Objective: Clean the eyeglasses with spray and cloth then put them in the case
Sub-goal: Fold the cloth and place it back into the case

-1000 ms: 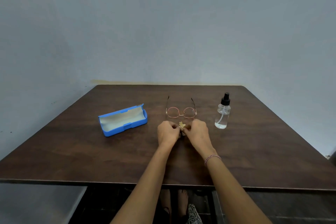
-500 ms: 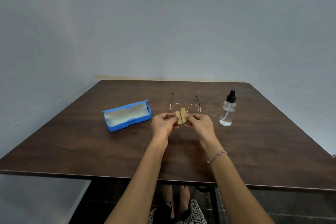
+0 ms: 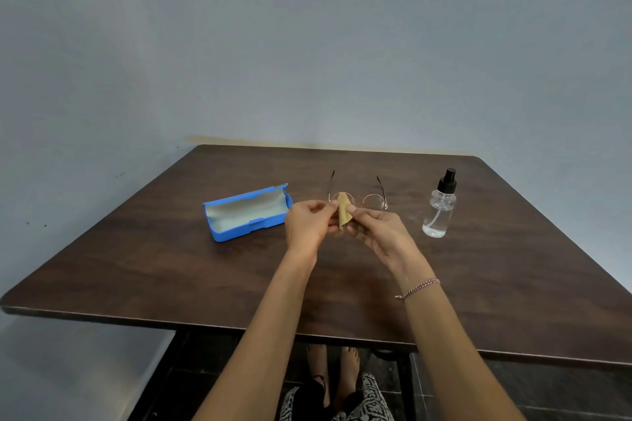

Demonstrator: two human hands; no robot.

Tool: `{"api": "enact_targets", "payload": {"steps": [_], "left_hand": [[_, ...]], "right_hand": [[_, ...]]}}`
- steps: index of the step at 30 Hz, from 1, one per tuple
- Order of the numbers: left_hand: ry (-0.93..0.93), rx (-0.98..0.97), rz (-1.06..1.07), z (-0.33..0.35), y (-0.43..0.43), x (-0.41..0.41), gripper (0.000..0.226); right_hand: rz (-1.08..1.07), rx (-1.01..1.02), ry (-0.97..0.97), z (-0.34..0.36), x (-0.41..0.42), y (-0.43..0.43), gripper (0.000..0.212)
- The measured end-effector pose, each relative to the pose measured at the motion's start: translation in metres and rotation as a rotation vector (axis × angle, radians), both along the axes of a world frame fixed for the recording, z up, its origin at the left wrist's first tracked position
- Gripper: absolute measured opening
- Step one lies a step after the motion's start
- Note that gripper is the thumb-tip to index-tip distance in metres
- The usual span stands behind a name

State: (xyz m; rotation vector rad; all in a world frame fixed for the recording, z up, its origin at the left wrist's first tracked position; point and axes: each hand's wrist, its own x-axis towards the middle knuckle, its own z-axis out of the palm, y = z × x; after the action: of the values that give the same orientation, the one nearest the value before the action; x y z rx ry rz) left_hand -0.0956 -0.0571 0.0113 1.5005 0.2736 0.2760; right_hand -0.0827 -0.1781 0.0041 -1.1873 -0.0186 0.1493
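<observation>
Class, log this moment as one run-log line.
cloth: held above table | left hand: pinches cloth | right hand: pinches cloth | glasses: on table, arms unfolded | case: open, empty | spray bottle: upright

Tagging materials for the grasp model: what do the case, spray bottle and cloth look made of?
Case: likely hard plastic, matte blue shell with moulded clasp tabs, pale soft-looking lining.
Spray bottle: clear glass or plastic, cannot tell which; liquid and dip tube show through, black pump top.
Cloth: thin tan fabric, probably microfibre; zigzag-cut edge, folds limply.
</observation>
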Motion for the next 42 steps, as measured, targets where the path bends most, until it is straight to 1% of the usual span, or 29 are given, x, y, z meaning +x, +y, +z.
{"api": "enact_targets", "payload": {"steps": [2,5,7,10,13,16,18,21,24,28,31,32,33,36,37,42], "left_hand": [[0.018,-0.094,-0.033,0.005,0.000,-0.002,0.014],[0.049,-0.173,-0.057,0.007,0.007,-0.004,0.019],[0.061,-0.203,-0.079,0.005,0.012,-0.005,0.022],[0.065,-0.236,-0.091,0.004,0.019,-0.008,0.025],[0.085,-0.269,-0.089,0.006,0.025,-0.010,0.022],[0.109,-0.268,-0.085,0.008,0.028,-0.009,0.022],[0.111,-0.273,-0.075,0.008,0.030,-0.009,0.019],[0.131,-0.281,-0.051,0.009,0.031,-0.008,0.009],[0.121,-0.289,-0.037,0.006,0.033,-0.007,0.012],[0.114,-0.267,-0.026,0.006,0.033,-0.008,0.024],[0.114,-0.217,-0.011,0.005,0.033,-0.007,0.017],[0.117,-0.201,-0.001,0.004,0.033,-0.006,0.014],[0.117,-0.183,0.008,0.003,0.034,-0.006,0.012],[0.092,-0.125,0.031,0.004,0.036,-0.007,0.012],[0.087,-0.113,0.038,0.005,0.038,-0.007,0.013],[0.090,-0.181,0.079,0.011,0.056,-0.009,0.012]], "right_hand": [[-0.003,-0.033,-0.030,0.001,0.002,0.005,0.012],[-0.012,-0.076,-0.054,0.000,0.004,0.011,0.012],[0.002,-0.088,-0.063,-0.001,0.005,0.013,0.011],[0.029,-0.091,-0.061,-0.004,0.007,0.018,0.014],[0.041,-0.109,-0.070,-0.005,0.007,0.023,0.011],[0.054,-0.190,-0.121,-0.005,0.006,0.027,0.014],[0.059,-0.224,-0.148,-0.005,0.006,0.029,0.017],[0.056,-0.224,-0.161,-0.006,0.007,0.032,0.018],[0.064,-0.220,-0.172,-0.007,0.006,0.036,0.019],[0.065,-0.209,-0.106,-0.008,0.005,0.038,0.027],[0.046,-0.241,-0.061,-0.009,0.007,0.044,0.042],[0.030,-0.258,-0.051,-0.009,0.008,0.046,0.043],[0.013,-0.273,-0.042,-0.009,0.009,0.048,0.042],[-0.020,-0.293,-0.041,-0.008,0.011,0.053,0.023],[-0.016,-0.283,-0.040,-0.008,0.011,0.053,0.020],[-0.008,-0.169,0.006,-0.004,0.011,0.053,0.017]]}}
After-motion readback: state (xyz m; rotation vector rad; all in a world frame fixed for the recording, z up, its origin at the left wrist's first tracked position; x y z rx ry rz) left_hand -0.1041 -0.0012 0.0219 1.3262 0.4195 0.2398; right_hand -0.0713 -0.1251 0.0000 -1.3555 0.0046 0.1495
